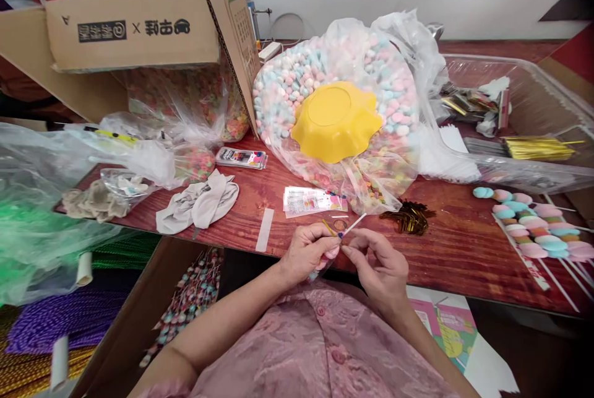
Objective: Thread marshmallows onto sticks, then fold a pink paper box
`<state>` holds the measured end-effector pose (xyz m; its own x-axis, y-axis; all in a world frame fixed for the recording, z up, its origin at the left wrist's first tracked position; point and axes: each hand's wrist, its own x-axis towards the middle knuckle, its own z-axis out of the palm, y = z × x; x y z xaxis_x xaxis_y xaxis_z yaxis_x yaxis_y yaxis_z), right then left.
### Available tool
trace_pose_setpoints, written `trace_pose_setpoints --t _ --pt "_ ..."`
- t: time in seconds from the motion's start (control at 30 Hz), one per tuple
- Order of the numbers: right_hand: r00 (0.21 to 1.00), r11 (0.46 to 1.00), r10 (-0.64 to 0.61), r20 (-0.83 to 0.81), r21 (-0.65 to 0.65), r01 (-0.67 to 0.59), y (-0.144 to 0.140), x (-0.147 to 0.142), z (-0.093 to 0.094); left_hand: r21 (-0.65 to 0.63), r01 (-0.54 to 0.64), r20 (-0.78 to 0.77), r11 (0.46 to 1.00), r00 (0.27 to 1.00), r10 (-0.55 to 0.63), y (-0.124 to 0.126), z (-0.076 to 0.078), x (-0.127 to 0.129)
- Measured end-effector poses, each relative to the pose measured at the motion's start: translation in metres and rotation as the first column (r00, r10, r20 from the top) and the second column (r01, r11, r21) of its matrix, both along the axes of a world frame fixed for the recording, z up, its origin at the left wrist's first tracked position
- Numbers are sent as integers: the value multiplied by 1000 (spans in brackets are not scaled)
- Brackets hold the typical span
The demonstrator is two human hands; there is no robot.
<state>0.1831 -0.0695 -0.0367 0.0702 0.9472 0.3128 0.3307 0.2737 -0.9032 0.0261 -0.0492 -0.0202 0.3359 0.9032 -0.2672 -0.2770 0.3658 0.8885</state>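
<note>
My left hand [312, 252] is closed around a plastic-wrapped marshmallow skewer [332, 253] held at the table's front edge, its pink and blue pieces partly hidden by my fingers. A white stick [356, 223] pokes out of the gathered top of the wrapper. Beside it a gold twist tie [327, 226] sticks up at the neck. My right hand [381, 267] is just to the right, thumb and forefinger pinched near that neck; what lies between them is too small to make out. A pile of gold twist ties [409, 218] lies beyond my right hand.
Behind my hands a yellow scalloped bowl [336, 119] rests upside down on a big bag of marshmallows [283, 82]. Finished-looking skewers [541, 221] lie at right, near a clear plastic bin [524, 64]. A cardboard box [139, 30], grey cloth [199, 203] and printed labels [313, 201] are leftward.
</note>
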Motion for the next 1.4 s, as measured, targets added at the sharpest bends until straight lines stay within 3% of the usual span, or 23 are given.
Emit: trace_pose_setpoints --t 0.07,0.17,0.27,0.37,0.4,0.43,0.47,0.53,0.57,0.63,0.7,0.8,0.93,1.1,1.27,1.4 --pt "999 998 7 -46 -62 -9 -3 -1 -1 63 -3 -7 998 1000 4 0 3 0" --pt "958 946 92 -270 -278 -169 -1 1 -1 216 6 -65 976 998 8 3 8 -1" --pt "842 836 126 -524 -401 -374 8 7 -1 358 37 -141 933 990 14 6 10 -1" --pt "771 695 220 -598 -459 -554 18 16 2 316 124 -181 941 981 -68 8 11 -2" --pt "778 669 283 -560 -466 -579 21 19 4 247 162 -167 955 978 -122 9 11 -4" --pt "801 679 365 -475 -453 -578 22 22 7 161 206 -148 965 972 -183 9 11 -5" --pt "826 725 450 -338 -402 -560 23 24 10 69 252 -126 965 962 -242 11 12 -7" --pt "833 829 551 54 -153 -539 22 27 17 -99 341 -86 935 933 -350 14 15 -12" --pt "805 830 537 252 16 -558 21 28 21 -167 383 -74 908 914 -399 15 17 -15" --pt "731 718 440 521 284 -635 17 29 27 -266 454 -52 850 874 -483 19 21 -18" --pt "671 581 375 640 401 -708 15 31 33 -329 522 -19 787 830 -558 21 22 -20" --pt "596 453 358 719 424 -784 14 31 42 -359 633 33 686 743 -668 24 21 -21" --pt "543 374 386 746 412 -831 17 29 54 -353 736 36 578 628 -777 28 19 -22" --pt "545 351 378 749 428 -833 18 23 58 -312 816 2 487 514 -858 36 25 -23" --pt "477 328 350 806 372 -868 16 21 53 -235 855 -26 463 471 -882 37 31 -24" --pt "471 398 302 829 339 -852 16 15 57 -168 882 -84 441 432 -898 45 33 -31"
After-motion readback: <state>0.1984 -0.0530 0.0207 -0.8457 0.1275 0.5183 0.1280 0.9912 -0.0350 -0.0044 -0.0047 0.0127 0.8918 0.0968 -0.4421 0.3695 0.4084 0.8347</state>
